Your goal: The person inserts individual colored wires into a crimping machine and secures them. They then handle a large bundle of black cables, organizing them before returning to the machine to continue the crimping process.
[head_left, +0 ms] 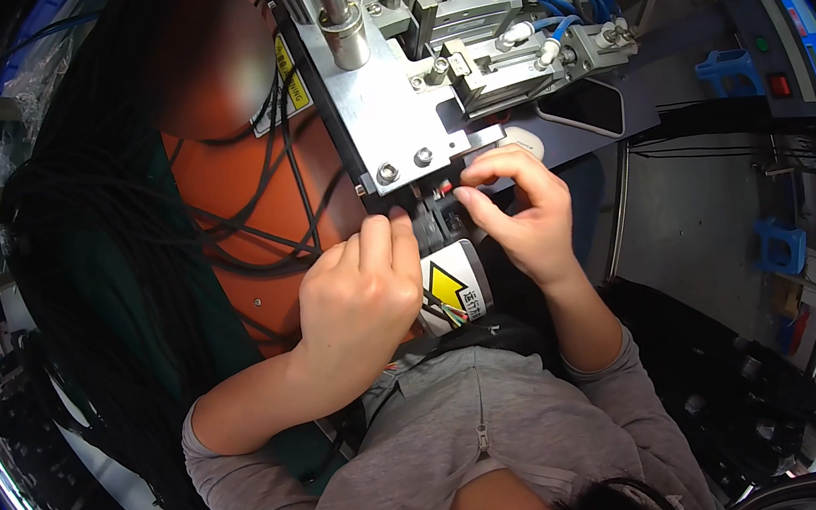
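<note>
My left hand (361, 285) is at the front edge of a metal machine fixture (401, 105), its fingers curled down and closed; what they hold, if anything, is hidden. My right hand (529, 211) is just across from it, thumb and forefinger brought together in a pinch. A small red piece (446, 188) shows right beside those fingertips, but whether they grip it is unclear. Between the hands runs a narrow dark track (436, 221). Below it sits a white label (470, 273) with a yellow arrow, and thin coloured wire ends (453, 312) lie over it.
Black cables (256, 242) drape over an orange surface (220, 196) on the left. Pneumatic cylinders (497, 63) with blue hoses stand on the fixture. A control panel (776, 42) with a screen rises at the far right. Blue stools (780, 248) stand on the floor.
</note>
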The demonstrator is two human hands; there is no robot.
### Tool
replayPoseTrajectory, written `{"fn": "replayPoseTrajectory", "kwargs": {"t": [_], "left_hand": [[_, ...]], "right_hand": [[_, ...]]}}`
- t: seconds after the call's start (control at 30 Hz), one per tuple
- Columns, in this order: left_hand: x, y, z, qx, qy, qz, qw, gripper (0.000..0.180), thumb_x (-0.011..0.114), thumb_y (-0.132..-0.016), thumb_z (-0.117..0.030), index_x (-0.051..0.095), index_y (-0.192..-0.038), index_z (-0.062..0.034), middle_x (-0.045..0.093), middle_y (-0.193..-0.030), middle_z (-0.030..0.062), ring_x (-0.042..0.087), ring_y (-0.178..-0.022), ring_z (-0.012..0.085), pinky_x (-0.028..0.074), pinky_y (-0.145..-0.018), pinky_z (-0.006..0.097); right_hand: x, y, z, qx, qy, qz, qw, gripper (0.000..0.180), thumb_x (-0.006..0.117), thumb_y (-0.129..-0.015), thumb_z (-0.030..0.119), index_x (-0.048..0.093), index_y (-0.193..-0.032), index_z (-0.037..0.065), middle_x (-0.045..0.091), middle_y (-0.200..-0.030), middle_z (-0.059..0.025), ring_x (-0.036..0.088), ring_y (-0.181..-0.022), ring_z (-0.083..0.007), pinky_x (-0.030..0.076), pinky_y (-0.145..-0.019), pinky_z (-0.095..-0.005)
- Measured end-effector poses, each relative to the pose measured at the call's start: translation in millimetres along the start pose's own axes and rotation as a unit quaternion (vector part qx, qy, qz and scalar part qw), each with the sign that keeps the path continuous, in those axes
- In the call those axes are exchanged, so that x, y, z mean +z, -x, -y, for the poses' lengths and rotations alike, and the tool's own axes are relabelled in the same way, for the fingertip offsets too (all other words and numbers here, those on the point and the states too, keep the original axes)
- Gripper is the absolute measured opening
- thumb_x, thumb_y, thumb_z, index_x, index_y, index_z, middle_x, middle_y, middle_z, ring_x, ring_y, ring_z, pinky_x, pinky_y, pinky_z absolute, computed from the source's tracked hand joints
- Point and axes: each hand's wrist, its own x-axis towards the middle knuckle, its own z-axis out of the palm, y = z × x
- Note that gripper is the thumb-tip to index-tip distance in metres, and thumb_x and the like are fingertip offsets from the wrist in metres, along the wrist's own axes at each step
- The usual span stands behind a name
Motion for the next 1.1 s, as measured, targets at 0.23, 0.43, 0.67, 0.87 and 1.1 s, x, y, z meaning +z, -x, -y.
{"fn": "replayPoseTrajectory", "kwargs": {"t": [0.23, 0.43, 0.67, 0.87, 1.1], "left_hand": [[-3, -9, 6, 0.001, 0.106, -0.066, 0.992, 0.025, 0.066, -0.073, -0.009, 0.066, -0.097, -0.0009, 0.055, -0.079, 0.0039, 0.058, -0.063, 0.0108, 0.043, -0.053, 0.023], [-7, -11, 9, 0.072, 0.21, -0.161, 0.962, 0.027, 0.066, -0.074, -0.011, 0.066, -0.098, 0.0002, 0.063, -0.091, 0.0085, 0.06, -0.065, 0.0154, 0.046, -0.051, 0.025], [0, -11, 8, 0.035, 0.285, -0.158, 0.945, 0.02, 0.071, -0.074, -0.008, 0.063, -0.09, 0.0011, 0.06, -0.073, 0.0063, 0.058, -0.057, 0.018, 0.044, -0.046, 0.028], [2, -12, 9, 0.026, 0.289, -0.19, 0.938, 0.016, 0.072, -0.074, -0.007, 0.061, -0.085, -0.0005, 0.056, -0.069, 0.0066, 0.056, -0.055, 0.0188, 0.043, -0.045, 0.029], [2, -10, 6, 0.003, 0.284, -0.152, 0.947, 0.016, 0.07, -0.071, -0.007, 0.06, -0.082, -0.0021, 0.049, -0.068, 0.005, 0.053, -0.054, 0.0172, 0.04, -0.043, 0.029]], "right_hand": [[-3, -5, 22, -0.171, -0.14, 0.115, 0.969, 0.027, 0.077, -0.066, 0.002, 0.068, -0.092, 0.002, 0.066, -0.087, -0.0098, 0.062, -0.08, -0.0234, 0.048, -0.072, -0.0334], [-11, -3, 31, -0.09, -0.151, 0.044, 0.983, 0.02, 0.077, -0.068, -0.003, 0.068, -0.085, 0.0, 0.067, -0.082, -0.0102, 0.063, -0.076, -0.0186, 0.05, -0.065, -0.0278], [8, 3, 41, -0.031, -0.206, -0.087, 0.974, 0.019, 0.077, -0.07, -0.001, 0.068, -0.086, 0.001, 0.067, -0.082, -0.0099, 0.064, -0.075, -0.0198, 0.05, -0.066, -0.0271], [4, -7, 35, -0.163, -0.008, -0.042, 0.986, 0.014, 0.076, -0.073, 0.009, 0.068, -0.082, 0.002, 0.066, -0.082, -0.0108, 0.064, -0.072, -0.0211, 0.047, -0.068, -0.0296], [4, -5, 38, 0.049, -0.18, -0.034, 0.982, 0.01, 0.076, -0.071, 0.0, 0.068, -0.076, 0.0, 0.066, -0.08, -0.0081, 0.063, -0.073, -0.0161, 0.049, -0.067, -0.0269]]}}
